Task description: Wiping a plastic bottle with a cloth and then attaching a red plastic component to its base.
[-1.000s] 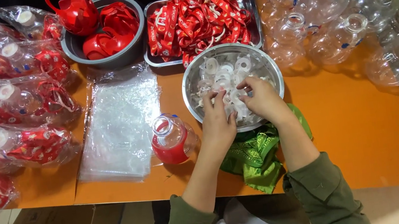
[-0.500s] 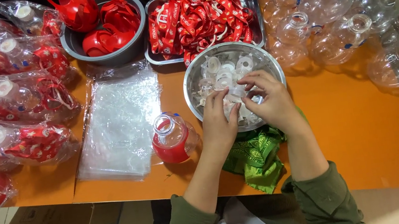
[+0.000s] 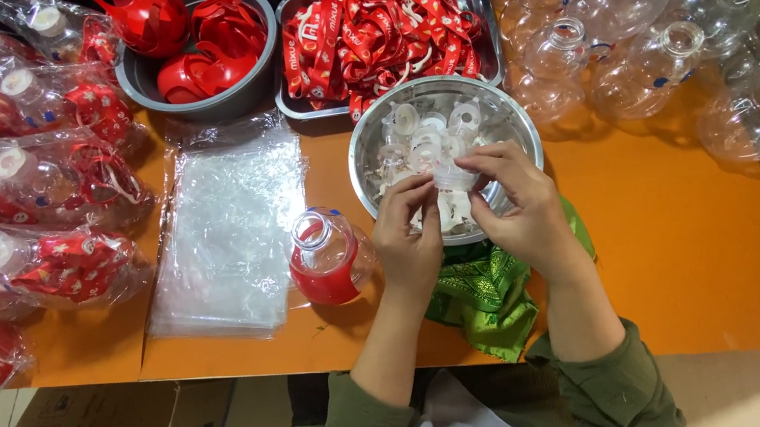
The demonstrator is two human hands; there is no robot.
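Orange desk (image 3: 702, 247): a white plastic cap (image 3: 450, 196) is pinched closed by fingers of left hand (image 3: 407, 239) and right hand (image 3: 524, 213) over the steel bowl (image 3: 373, 160). Left of the bowl, one red-filled bottle (image 3: 325, 256) uncapped; bagged finished bottles (image 3: 40, 261) farther left, many empty bottles (image 3: 628, 0) remain right.

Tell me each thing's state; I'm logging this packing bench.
Left hand: fingers pinching the small white plastic piece.
Right hand: fingers pinching it too.
Round steel bowl: holding white caps.
Round clear bottle with red base: uncapped, lying tilted.
Flat clear plastic bags: stacked.
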